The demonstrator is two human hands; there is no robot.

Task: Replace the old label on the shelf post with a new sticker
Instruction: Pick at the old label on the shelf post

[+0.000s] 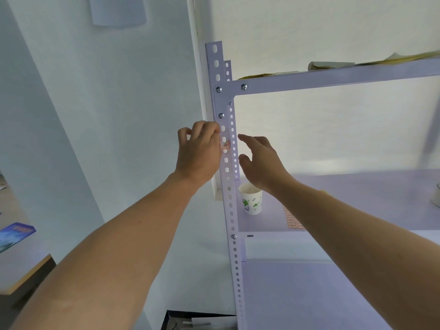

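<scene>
A white perforated shelf post (229, 201) stands upright in the middle of the view. A small label with red print (225, 146) is stuck on it, below the upper bolts. My left hand (198, 152) is at the post's left edge with its fingers curled. Its fingertips meet the label's left end, and the thumb is hidden. My right hand (260, 160) hovers just right of the post with its fingers relaxed, holding nothing. A sheet of red-printed stickers (293, 220) lies on the middle shelf, partly hidden by my right forearm.
A paper cup with a green print (252, 198) stands on the middle shelf (357, 191) close to the post. Papers lie on the top shelf (333, 81). A wall corner runs behind the post. A table edge with a blue booklet (14, 234) is at the left.
</scene>
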